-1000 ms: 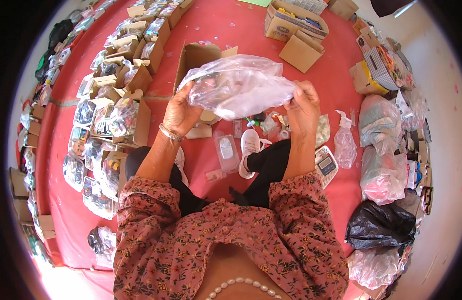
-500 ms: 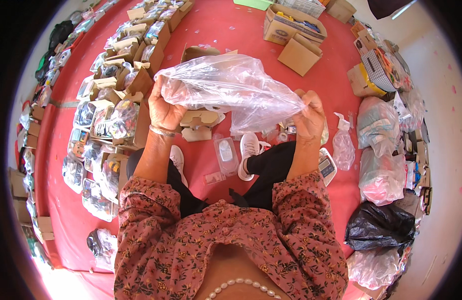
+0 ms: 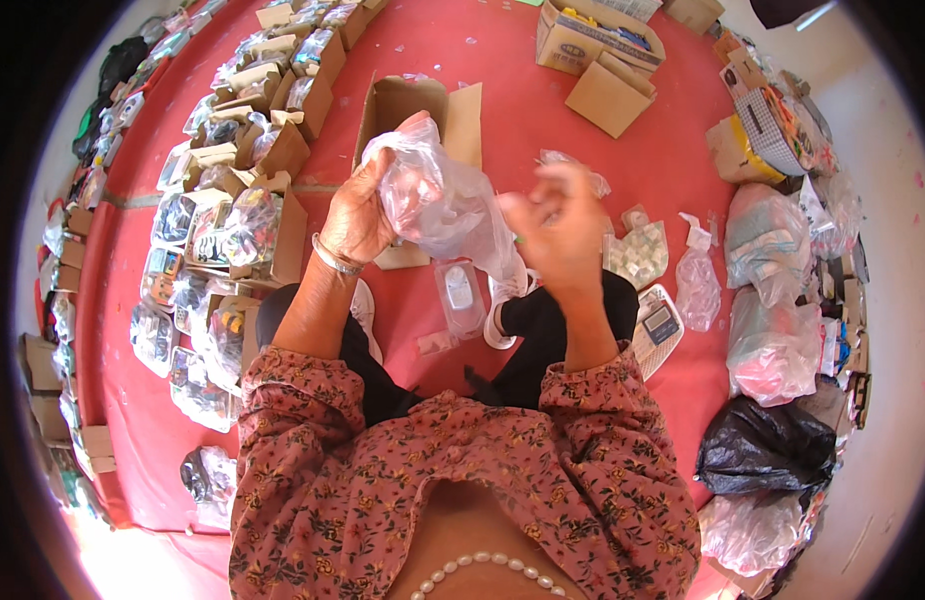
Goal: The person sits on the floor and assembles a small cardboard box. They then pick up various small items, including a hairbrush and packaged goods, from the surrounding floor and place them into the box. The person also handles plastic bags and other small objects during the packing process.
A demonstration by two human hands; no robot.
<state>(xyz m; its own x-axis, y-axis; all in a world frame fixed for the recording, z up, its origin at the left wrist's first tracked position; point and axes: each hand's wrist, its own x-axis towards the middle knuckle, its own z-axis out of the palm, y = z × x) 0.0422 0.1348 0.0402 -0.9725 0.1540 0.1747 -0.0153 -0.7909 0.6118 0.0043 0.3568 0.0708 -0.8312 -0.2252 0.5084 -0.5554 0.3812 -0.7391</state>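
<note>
My left hand (image 3: 361, 215) is closed on a crumpled clear plastic bag (image 3: 453, 205), and pinkish shapes show through the film by its fingers. The bag hangs loosely toward the right. My right hand (image 3: 558, 225) is raised just right of the bag, its fingers smeared by motion; whether it touches the film I cannot make out. Beyond the bag stands an open cardboard box (image 3: 408, 100) with raised flaps. Below the bag, between my white shoes, lies a clear package (image 3: 461, 290) with a white oval thing in it.
A white scale-like device with a display (image 3: 660, 325) sits by my right knee, near a bag of small pale pieces (image 3: 638, 252) and a clear bag (image 3: 698, 290). Rows of cardboard boxes with bagged goods (image 3: 223, 220) line the left. Stuffed bags (image 3: 773, 345) line the right.
The bag was stretched wide between both hands; now it is bunched at my left hand. My right hand has moved inward, away from its former hold. The box beyond shows more.
</note>
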